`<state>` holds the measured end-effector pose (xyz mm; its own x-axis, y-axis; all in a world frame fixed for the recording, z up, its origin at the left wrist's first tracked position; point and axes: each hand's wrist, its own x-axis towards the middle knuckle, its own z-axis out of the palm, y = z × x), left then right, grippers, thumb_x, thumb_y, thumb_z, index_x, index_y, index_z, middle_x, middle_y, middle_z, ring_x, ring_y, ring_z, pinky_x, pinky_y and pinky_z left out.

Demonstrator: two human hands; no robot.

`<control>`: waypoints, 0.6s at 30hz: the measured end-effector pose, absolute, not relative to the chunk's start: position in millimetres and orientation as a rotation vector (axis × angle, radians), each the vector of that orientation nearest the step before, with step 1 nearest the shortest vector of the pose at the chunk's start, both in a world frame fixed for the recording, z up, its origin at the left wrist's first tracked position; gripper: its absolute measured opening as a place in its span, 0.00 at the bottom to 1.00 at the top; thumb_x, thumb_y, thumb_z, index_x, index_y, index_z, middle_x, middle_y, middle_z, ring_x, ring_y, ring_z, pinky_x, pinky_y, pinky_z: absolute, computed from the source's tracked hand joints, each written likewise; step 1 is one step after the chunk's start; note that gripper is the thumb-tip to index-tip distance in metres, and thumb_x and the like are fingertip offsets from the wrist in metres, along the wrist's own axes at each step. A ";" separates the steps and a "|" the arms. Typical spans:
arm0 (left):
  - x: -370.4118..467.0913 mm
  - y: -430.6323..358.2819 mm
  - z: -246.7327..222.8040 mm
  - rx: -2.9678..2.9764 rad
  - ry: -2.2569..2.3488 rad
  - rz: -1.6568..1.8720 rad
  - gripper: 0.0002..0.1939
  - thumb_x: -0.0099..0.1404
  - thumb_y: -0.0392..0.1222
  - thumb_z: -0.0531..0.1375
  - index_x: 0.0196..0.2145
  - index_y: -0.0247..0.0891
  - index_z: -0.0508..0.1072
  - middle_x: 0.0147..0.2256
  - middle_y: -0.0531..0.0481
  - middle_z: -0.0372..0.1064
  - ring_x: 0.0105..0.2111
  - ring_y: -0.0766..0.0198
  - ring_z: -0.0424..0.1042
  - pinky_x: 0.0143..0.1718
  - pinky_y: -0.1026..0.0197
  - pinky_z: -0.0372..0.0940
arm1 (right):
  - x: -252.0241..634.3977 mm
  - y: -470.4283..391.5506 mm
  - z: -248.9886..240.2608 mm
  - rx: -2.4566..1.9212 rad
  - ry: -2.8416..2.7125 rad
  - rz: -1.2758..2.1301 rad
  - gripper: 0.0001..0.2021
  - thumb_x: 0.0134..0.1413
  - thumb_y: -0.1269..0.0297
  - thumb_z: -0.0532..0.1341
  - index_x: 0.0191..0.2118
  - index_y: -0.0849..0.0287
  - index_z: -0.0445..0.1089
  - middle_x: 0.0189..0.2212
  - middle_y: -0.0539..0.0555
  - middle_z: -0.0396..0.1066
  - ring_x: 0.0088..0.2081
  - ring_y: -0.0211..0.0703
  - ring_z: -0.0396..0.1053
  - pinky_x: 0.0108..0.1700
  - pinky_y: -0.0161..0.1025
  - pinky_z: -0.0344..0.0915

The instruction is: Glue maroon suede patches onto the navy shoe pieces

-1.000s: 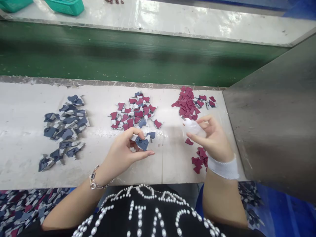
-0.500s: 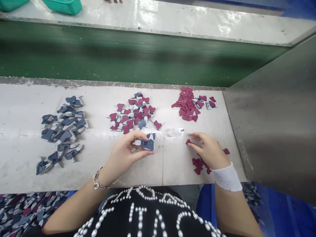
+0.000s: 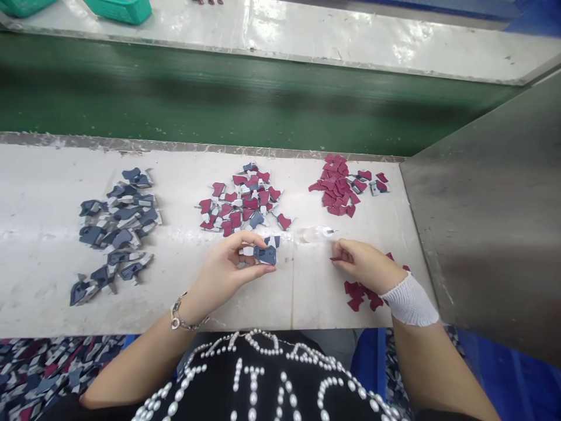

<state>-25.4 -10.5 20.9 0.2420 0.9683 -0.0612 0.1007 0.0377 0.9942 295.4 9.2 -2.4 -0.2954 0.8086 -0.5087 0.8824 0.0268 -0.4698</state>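
My left hand (image 3: pixel 239 260) pinches a blue-grey and white plastic part (image 3: pixel 265 254) between thumb and fingers above the table. To the right, my right hand (image 3: pixel 362 263) has its thumb and fingertips closed on a small dark-red plastic piece (image 3: pixel 336 259), seen nearly edge-on. Between and beyond the hands lies a clear bottle (image 3: pixel 313 234) with a thin needle-like tip. Loose dark-red pieces (image 3: pixel 357 295) are scattered beside my right wrist, partly hidden by it.
Blue-grey and white parts (image 3: pixel 120 219) lie heaped at left. A middle heap (image 3: pixel 245 202) has mostly dark-red tops. Dark-red pieces (image 3: pixel 336 184) are piled at the back right. A metal panel (image 3: pixel 486 210) bounds the right side; a green wall (image 3: pixel 263 99) rises behind the table.
My right fingers have closed more tightly around the dark-red piece, which has turned nearly edge-on. My left hand still holds its part. The whole view has shifted slightly.
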 end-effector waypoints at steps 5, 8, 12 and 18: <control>-28.0 -9.5 19.7 1.270 1.083 0.956 0.12 0.58 0.39 0.71 0.38 0.40 0.73 0.40 0.48 0.71 0.34 0.64 0.75 0.29 0.64 0.78 | 283.8 9.6 17.9 1.754 2.255 -1.277 0.08 0.66 0.61 0.61 0.39 0.58 0.74 0.31 0.51 0.75 0.31 0.40 0.73 0.37 0.42 0.72; -26.9 -11.3 16.5 1.347 1.111 0.986 0.11 0.59 0.38 0.70 0.38 0.41 0.73 0.39 0.48 0.72 0.36 0.63 0.76 0.27 0.65 0.76 | 266.1 -0.5 36.4 1.723 2.300 -1.510 0.09 0.67 0.62 0.57 0.42 0.54 0.75 0.31 0.51 0.78 0.31 0.44 0.76 0.36 0.43 0.74; -24.6 -19.4 7.5 1.471 1.218 1.026 0.11 0.61 0.38 0.69 0.40 0.41 0.73 0.41 0.47 0.72 0.40 0.61 0.76 0.31 0.63 0.76 | 232.0 -21.5 53.7 1.593 2.365 -1.834 0.08 0.61 0.57 0.65 0.42 0.54 0.75 0.38 0.50 0.80 0.38 0.43 0.79 0.42 0.40 0.76; -22.1 -27.5 -1.3 1.550 1.282 1.125 0.09 0.64 0.37 0.66 0.42 0.41 0.73 0.42 0.46 0.72 0.45 0.60 0.75 0.45 0.56 0.76 | 197.0 -35.9 60.3 1.736 2.563 -1.856 0.15 0.70 0.67 0.53 0.56 0.51 0.69 0.44 0.54 0.77 0.47 0.45 0.75 0.52 0.49 0.71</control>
